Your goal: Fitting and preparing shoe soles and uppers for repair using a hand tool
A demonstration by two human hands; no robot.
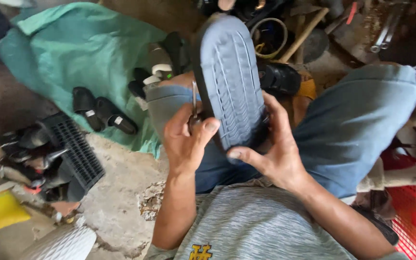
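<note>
Rough concrete floor (pixel 116 202) spreads below my knees. I see my left hand (pixel 186 139) pinching what seems a thin metal tool (pixel 194 98) against the grey-soled sandal (pixel 229 82), my right hand (pixel 273 149) cupping its heel over my lap. A slip could jab a finger. Green cloth (pixel 73 53), black straps (pixel 102 113) and a tool crate (pixel 73 149) crowd the left.

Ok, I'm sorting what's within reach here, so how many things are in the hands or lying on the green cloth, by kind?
Grey-soled sandal, steadied by right hand: 1
Thin metal tool in left hand: 1
Black pieces on green cloth: 2
Total: 4
</note>
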